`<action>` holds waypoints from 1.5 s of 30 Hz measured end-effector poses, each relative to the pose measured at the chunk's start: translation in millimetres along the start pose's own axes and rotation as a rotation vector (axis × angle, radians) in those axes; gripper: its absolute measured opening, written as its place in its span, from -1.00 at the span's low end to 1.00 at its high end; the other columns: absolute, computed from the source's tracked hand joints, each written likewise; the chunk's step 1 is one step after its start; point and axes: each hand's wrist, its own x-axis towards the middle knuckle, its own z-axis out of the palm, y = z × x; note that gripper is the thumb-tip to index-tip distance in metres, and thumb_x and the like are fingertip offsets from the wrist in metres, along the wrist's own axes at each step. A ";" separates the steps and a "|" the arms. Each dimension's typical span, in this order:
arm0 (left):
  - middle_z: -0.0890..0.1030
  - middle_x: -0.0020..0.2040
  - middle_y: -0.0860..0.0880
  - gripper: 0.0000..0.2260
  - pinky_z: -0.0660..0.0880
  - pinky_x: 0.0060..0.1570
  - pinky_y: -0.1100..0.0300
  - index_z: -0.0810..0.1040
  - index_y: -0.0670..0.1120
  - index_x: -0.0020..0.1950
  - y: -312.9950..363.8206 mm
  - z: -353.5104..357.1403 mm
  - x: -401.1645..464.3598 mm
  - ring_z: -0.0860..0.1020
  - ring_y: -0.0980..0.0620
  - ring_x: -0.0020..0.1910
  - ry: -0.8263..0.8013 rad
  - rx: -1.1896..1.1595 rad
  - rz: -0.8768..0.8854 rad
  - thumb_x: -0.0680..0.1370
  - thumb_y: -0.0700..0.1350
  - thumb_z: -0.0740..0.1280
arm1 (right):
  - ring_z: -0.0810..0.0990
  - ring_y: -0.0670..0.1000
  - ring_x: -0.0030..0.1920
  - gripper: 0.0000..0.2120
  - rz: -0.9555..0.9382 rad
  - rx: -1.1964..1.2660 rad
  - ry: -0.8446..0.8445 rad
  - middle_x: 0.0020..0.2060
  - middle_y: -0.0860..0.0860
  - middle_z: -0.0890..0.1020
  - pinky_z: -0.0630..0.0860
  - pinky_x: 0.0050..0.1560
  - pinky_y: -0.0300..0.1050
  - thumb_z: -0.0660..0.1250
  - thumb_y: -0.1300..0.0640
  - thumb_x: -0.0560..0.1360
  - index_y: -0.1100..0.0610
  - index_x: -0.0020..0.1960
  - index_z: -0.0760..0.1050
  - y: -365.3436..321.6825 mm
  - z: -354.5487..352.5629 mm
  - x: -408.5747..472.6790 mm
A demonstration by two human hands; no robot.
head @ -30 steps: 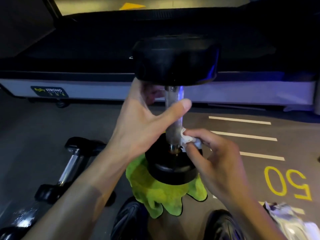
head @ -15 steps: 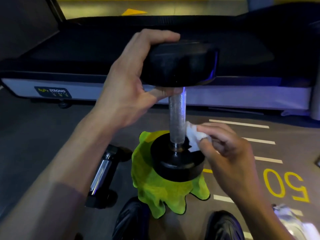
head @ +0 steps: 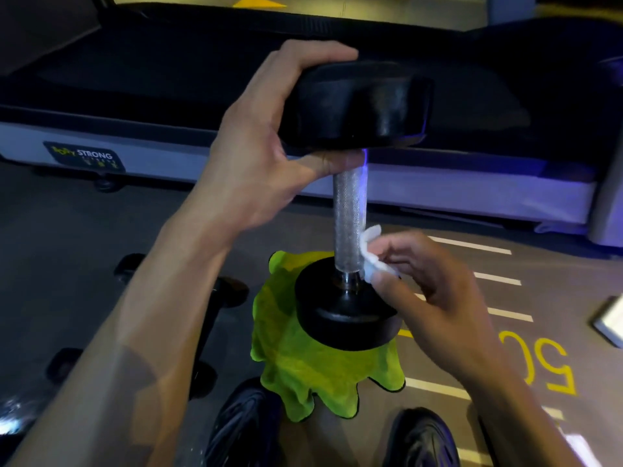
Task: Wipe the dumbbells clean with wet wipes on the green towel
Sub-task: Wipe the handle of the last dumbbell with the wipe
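Observation:
A black dumbbell with a knurled metal handle stands upright, its lower head resting on the green towel on the floor. My left hand grips the upper head, fingers over its top and thumb beneath it. My right hand pinches a white wet wipe and presses it against the right side of the handle, just above the lower head.
Another dumbbell lies on the floor to the left, partly hidden by my left forearm. A treadmill base runs across behind. My two black shoes sit at the bottom edge. A flat light object lies at the far right.
My left hand left the handle and took hold of the upper head. My right hand with the wipe slid a little higher along the handle.

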 end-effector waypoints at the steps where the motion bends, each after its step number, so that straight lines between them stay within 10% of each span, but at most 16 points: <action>1: 0.51 0.36 -0.12 -0.37 0.55 0.31 -0.08 0.39 0.00 0.41 -1.8 -1.7 -0.6 0.54 -0.05 0.34 0.005 -0.001 -0.007 0.45 -0.08 0.63 | 0.66 0.03 0.19 -0.76 -0.022 -0.008 -0.042 0.09 -0.04 0.69 0.54 0.21 -0.14 0.40 0.27 0.55 0.02 0.16 0.63 -0.7 -5.3 -4.2; 13: 0.51 0.32 -0.05 -0.37 0.55 0.30 0.09 0.43 -0.04 0.41 -1.9 -3.0 1.5 0.54 0.04 0.30 -0.012 -0.056 0.004 0.43 -0.12 0.64 | 0.57 -0.17 -0.08 -0.81 0.032 -0.589 -0.390 -0.10 -0.20 0.57 0.37 -0.14 -0.40 0.43 0.10 0.55 -0.16 0.05 0.74 -45.1 -0.4 21.5; 25: 0.52 0.29 -0.01 -0.38 0.52 0.27 0.17 0.44 -0.07 0.39 -1.9 1.0 4.1 0.54 0.12 0.27 0.003 -0.066 -0.016 0.42 -0.12 0.65 | 0.61 -0.07 -0.03 -0.85 -0.267 -0.546 0.223 -0.05 -0.07 0.64 0.36 0.03 -0.48 0.47 0.21 0.55 0.04 0.07 0.74 -32.9 14.5 28.5; 32: 0.53 0.34 -0.07 -0.37 0.53 0.33 0.06 0.44 -0.03 0.40 -3.0 0.5 1.9 0.55 0.01 0.30 -0.001 -0.053 0.000 0.42 -0.10 0.65 | 0.54 -0.13 -0.23 -0.87 -0.181 -0.542 -0.108 -0.21 -0.15 0.55 0.47 -0.22 -0.24 0.42 0.13 0.49 -0.06 -0.08 0.71 -26.9 14.6 11.8; 37: 0.52 0.33 -0.03 -0.37 0.55 0.33 0.00 0.43 -0.05 0.41 -2.0 0.4 5.3 0.55 0.02 0.31 -0.024 -0.062 -0.005 0.44 -0.10 0.64 | 0.56 -0.04 -0.15 -0.88 -0.345 -0.597 0.243 -0.10 -0.03 0.63 0.40 -0.13 -0.29 0.44 0.18 0.56 0.07 0.05 0.72 -38.1 18.9 41.6; 43: 0.54 0.33 -0.04 -0.37 0.55 0.33 0.00 0.43 -0.05 0.41 -6.0 -2.5 6.4 0.54 0.08 0.31 -0.033 -0.069 -0.020 0.43 -0.10 0.64 | 0.54 -0.14 -0.15 -0.88 -0.179 -0.565 -0.040 -0.11 -0.17 0.58 0.40 -0.16 -0.24 0.36 0.05 0.55 -0.09 -0.02 0.68 -23.5 10.8 14.2; 45: 0.52 0.34 -0.05 -0.37 0.54 0.33 0.07 0.42 -0.08 0.43 -4.6 -4.2 7.0 0.53 0.10 0.32 -0.064 -0.076 -0.020 0.45 -0.09 0.63 | 0.53 -0.15 -0.16 -0.88 -0.255 -0.557 0.101 -0.10 -0.15 0.59 0.45 -0.14 -0.23 0.37 0.11 0.59 -0.04 0.03 0.68 -32.7 -0.5 22.2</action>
